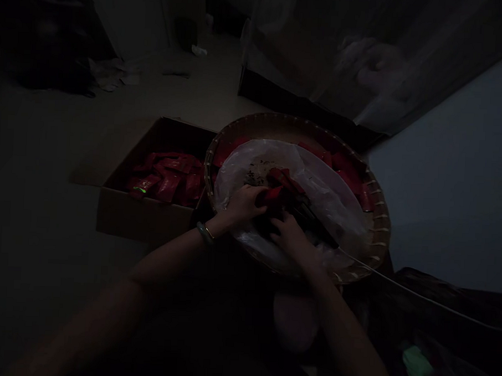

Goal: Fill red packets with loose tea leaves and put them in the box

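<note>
My left hand [244,202], with a bangle on its wrist, is closed on a red packet [272,198] over a round woven tray [381,229]. Close by, my right hand [291,234] has its fingers curled in beside the packet's lower end; deep shadow hides what they grip. Just past the right hand lies a long black device [316,219] with a pale cable [400,286] running off to the right. Under both hands a translucent plastic sheet [345,206] covers much of the tray. Small dark bits [255,177] are scattered on it, beside more red wrapping [288,178].
Left of the tray stands an open cardboard box [145,214] with several red packets [168,179] in it. More red packets [347,170] line the tray's far right side. A large plastic-covered object [306,57] rises behind, and a pale wall [446,180] bounds the right.
</note>
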`<control>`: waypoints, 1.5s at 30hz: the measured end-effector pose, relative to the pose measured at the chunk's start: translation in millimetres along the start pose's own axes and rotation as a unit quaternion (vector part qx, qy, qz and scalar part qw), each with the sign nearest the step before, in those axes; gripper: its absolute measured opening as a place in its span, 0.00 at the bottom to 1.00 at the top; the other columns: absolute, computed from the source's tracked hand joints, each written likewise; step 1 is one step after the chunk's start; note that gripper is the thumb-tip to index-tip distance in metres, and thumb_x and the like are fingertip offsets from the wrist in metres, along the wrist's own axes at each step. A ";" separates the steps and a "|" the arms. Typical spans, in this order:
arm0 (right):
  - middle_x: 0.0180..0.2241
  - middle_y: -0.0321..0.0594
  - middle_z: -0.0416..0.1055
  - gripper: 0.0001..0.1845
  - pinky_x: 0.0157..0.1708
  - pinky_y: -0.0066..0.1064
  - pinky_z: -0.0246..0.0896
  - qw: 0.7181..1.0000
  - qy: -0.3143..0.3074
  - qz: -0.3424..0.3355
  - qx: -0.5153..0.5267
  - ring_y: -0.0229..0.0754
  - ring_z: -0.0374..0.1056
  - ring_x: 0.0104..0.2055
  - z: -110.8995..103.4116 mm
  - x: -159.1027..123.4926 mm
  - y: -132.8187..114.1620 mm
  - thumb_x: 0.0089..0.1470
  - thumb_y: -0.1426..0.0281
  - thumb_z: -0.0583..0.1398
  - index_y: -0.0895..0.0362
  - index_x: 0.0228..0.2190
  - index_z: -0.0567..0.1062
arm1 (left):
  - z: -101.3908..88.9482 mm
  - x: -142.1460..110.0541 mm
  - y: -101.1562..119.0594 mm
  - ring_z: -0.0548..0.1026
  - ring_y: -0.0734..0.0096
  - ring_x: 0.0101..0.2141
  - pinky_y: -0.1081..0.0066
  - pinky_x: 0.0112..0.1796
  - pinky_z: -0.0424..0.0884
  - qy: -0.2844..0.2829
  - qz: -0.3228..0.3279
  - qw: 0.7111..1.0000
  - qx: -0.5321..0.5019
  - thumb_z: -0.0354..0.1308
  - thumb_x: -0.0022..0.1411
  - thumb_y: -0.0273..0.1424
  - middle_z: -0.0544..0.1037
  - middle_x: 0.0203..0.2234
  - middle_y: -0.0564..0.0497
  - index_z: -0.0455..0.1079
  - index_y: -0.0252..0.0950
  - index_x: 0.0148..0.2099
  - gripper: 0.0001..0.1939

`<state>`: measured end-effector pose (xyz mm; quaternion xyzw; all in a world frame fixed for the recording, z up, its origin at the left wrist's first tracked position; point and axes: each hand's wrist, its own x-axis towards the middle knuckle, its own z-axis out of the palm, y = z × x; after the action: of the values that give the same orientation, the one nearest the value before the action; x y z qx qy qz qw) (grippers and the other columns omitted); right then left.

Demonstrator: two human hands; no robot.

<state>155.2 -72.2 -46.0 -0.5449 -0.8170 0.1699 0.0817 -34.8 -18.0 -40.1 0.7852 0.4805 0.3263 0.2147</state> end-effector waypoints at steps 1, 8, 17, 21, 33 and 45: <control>0.51 0.46 0.64 0.20 0.51 0.42 0.61 1.000 0.003 0.009 -0.003 0.48 0.61 0.53 -0.3 0.4 -0.1 0.47 0.78 0.61 0.52 0.42 0.76 | 0.4 0.1 -0.5 0.73 0.62 0.40 0.64 0.42 0.68 -0.001 0.000 1.000 0.001 0.62 0.51 0.31 0.77 0.42 0.47 0.69 0.34 0.51 0.24; 0.55 0.48 0.59 0.35 0.52 0.44 0.59 1.000 -0.002 0.001 -0.012 0.52 0.59 0.56 2.6 0.2 -1.3 0.42 0.74 0.65 0.51 0.54 0.67 | -0.3 -0.2 1.0 0.72 0.61 0.41 0.63 0.43 0.68 -0.004 -0.012 1.000 -0.001 0.62 0.51 0.31 0.77 0.42 0.46 0.68 0.35 0.51 0.23; 0.51 0.47 0.63 0.28 0.49 0.38 0.62 0.999 0.008 0.044 0.008 0.48 0.65 0.50 2.0 0.9 0.8 0.45 0.74 0.62 0.54 0.50 0.70 | 1.8 0.5 -2.3 0.72 0.63 0.39 0.65 0.42 0.67 -0.014 0.001 1.000 -0.002 0.62 0.50 0.31 0.77 0.41 0.47 0.68 0.34 0.52 0.25; 0.50 0.46 0.64 0.21 0.48 0.37 0.62 0.999 -0.013 0.040 -0.001 0.46 0.65 0.49 1.5 -0.1 -0.2 0.46 0.77 0.61 0.54 0.45 0.74 | 2.5 0.0 -3.3 0.73 0.63 0.40 0.65 0.42 0.67 -0.007 0.004 1.000 -0.006 0.62 0.51 0.31 0.77 0.42 0.47 0.68 0.35 0.52 0.24; 0.50 0.47 0.63 0.21 0.48 0.38 0.63 0.998 0.013 0.053 0.012 0.47 0.66 0.49 5.5 -0.8 0.1 0.45 0.77 0.61 0.55 0.44 0.74 | 1.6 -0.4 -2.9 0.72 0.63 0.40 0.64 0.43 0.67 -0.010 0.004 1.000 -0.020 0.62 0.51 0.31 0.77 0.42 0.48 0.68 0.35 0.52 0.24; 0.37 0.40 0.76 0.16 0.45 0.42 0.67 0.866 0.140 0.201 0.436 0.46 0.71 0.41 -16.3 0.3 17.9 0.43 0.63 0.64 0.56 0.36 0.76 | -2.4 -0.2 1.3 0.73 0.62 0.40 0.64 0.41 0.68 -0.006 -0.010 1.000 -0.023 0.63 0.50 0.30 0.77 0.42 0.46 0.69 0.34 0.52 0.25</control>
<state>175.8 -62.6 -37.5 -0.6241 -0.5128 0.4433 0.3886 -35.8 -18.7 -37.6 0.7770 0.4796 0.3301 0.2391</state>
